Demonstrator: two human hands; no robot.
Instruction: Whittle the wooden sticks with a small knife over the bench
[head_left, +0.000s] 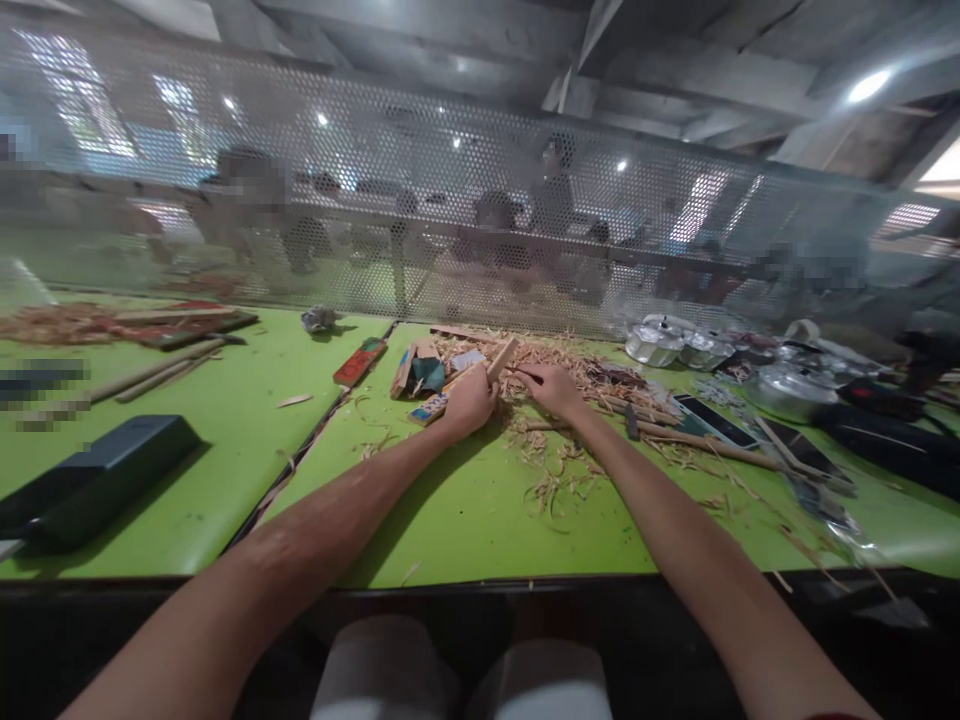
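Note:
My left hand point(471, 402) is closed around a pale wooden strip point(502, 360), whose free end sticks up past my fingers, tilted to the right. Just to the right, my right hand point(553, 388) has its thumb and fingers drawn together in a pinch. What lies between those fingertips is too small to make out. Behind both hands spreads a heap of curled wood shavings point(551, 352). A small open box point(424, 372) with a teal piece in it stands left of my left hand. Under that hand a blue and yellow printed packet point(429, 408) partly shows.
A hammer point(632, 422) and long wooden rods point(720, 448) lie to the right, near a phone point(716, 420) and silvery metal pots point(795, 390). On the left are a red box point(360, 362) and a dark case point(101, 480). A perforated screen point(450, 270) stands behind the green table point(465, 530).

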